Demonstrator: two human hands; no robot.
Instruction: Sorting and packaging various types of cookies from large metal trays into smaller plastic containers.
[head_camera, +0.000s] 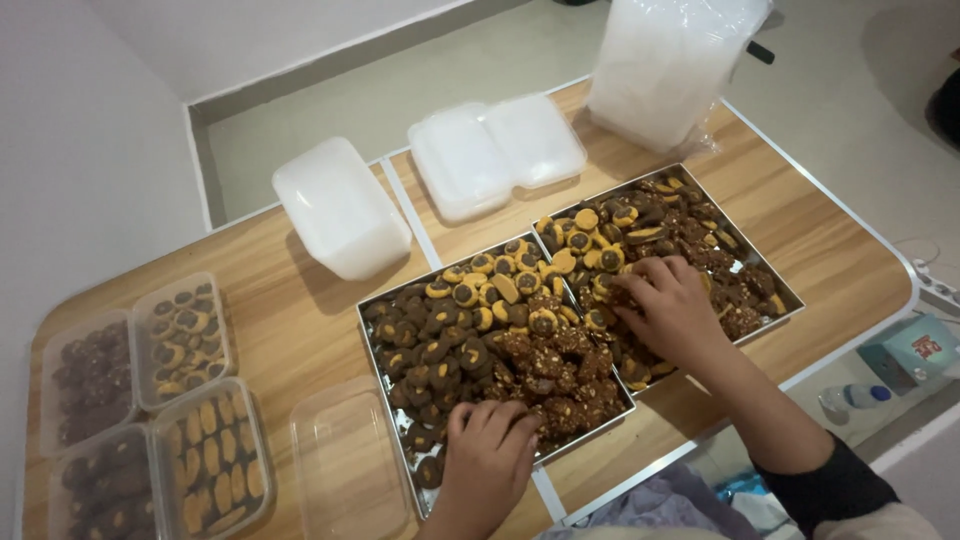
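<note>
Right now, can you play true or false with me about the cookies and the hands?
1. Both hands are in cookie trays. True: the left hand is in the near tray, the right hand in the far tray.
2. The table is glass. False: it is wood.
3. The filled boxes sit at the left. True.
4. The clear box by the left hand is full. False: it is empty.

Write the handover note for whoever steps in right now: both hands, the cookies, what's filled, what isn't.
Left hand: fingers down on cookies at the near edge of the left tray.
Right hand: picking among cookies in the right tray.
Done: four lidded tubs at far left hold cookies.
Left: one empty clear tub beside the left tray; both trays mostly full; white containers stacked behind.
</note>
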